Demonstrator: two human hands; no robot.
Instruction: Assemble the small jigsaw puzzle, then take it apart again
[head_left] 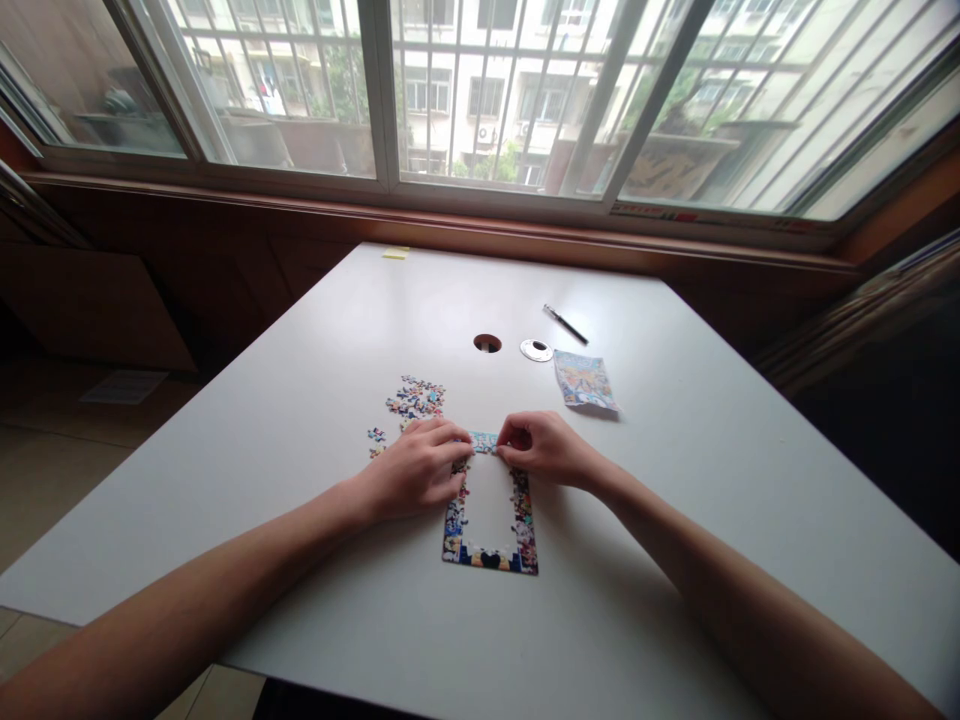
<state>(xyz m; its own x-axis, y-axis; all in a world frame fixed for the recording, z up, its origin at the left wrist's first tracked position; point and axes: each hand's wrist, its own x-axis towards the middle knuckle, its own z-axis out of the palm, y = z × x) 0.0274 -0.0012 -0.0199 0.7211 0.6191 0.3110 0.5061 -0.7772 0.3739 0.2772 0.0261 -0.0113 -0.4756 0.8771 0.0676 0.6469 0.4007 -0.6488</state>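
A partly joined jigsaw puzzle [453,540] lies on the white table, its border forming a rectangle around bare tabletop. Over its upper left corner rests my left hand [427,462], palm down, fingers loosely bent and apart, fingertips touching the border. My right hand [547,447] pinches at the upper right corner, thumb and forefinger together on the blue top strip [484,441]. The fingers hide both upper corners, and no separate piece shows in the pinch. Just beyond my left hand lies a pile of loose puzzle pieces [416,397], with a few more pieces [376,435] to its left.
A creased picture sheet [586,382] lies beyond my right hand. Farther back are a black pen [566,324], a round silver cover [536,351] and a cable hole [487,343] in the white table [315,360]. A yellow sticker [396,253] marks the far edge below barred windows.
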